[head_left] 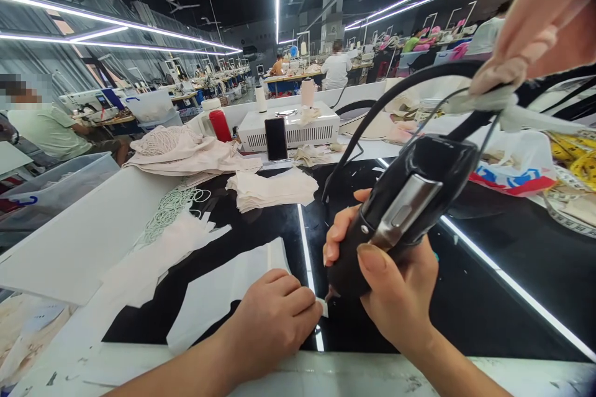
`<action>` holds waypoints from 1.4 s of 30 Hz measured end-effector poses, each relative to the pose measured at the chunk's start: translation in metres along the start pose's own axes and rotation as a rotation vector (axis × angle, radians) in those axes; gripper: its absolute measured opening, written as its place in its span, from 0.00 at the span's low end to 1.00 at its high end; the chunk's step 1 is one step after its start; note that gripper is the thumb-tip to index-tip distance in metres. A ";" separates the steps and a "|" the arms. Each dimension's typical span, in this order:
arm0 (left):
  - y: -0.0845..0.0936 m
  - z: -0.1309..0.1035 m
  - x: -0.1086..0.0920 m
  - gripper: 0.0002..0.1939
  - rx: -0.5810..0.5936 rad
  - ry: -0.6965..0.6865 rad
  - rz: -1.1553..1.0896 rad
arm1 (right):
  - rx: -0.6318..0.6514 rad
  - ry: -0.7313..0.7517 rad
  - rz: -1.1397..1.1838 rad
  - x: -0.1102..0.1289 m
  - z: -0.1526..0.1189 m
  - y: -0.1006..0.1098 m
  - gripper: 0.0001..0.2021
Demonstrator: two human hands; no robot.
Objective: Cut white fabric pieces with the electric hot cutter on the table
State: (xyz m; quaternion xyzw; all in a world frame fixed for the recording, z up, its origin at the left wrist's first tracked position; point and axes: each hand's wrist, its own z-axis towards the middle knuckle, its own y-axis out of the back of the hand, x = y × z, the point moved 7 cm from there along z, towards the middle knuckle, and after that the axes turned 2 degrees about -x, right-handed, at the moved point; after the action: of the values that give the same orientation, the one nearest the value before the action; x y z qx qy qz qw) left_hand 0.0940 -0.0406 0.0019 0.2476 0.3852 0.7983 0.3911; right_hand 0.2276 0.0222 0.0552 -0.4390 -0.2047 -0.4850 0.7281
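Note:
My right hand [395, 285] is wrapped round a black handheld electric tool [414, 189] with a silver lever, the thumb lying near the lever. A cable [395, 90] runs from its upper end, and its narrow tip points down at the glossy black board. Close to that tip, my left hand [274, 316] is closed with fingers curled on a white fabric piece [214, 291], holding it against the board. A small white end of material shows past the left fingertips, beside the tip. What lies under the palm is hidden.
A stack of white cut pieces [272, 188] lies farther back on the black board [503, 273]. Behind it stand a phone [276, 139] and a white vented box [321, 127]. Green cord [174, 211] and pale fabric are left; a plastic bag [516, 161] and yellow tape measure [572, 152] are right.

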 end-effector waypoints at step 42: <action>-0.001 0.000 0.002 0.10 0.035 -0.017 -0.038 | 0.033 -0.035 -0.043 0.006 -0.009 0.002 0.13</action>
State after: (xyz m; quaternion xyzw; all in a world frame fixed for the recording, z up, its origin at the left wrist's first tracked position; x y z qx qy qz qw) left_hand 0.0931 -0.0386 0.0009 0.2538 0.4005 0.7817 0.4053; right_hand 0.2305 0.0119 0.0539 -0.4310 -0.2350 -0.4894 0.7208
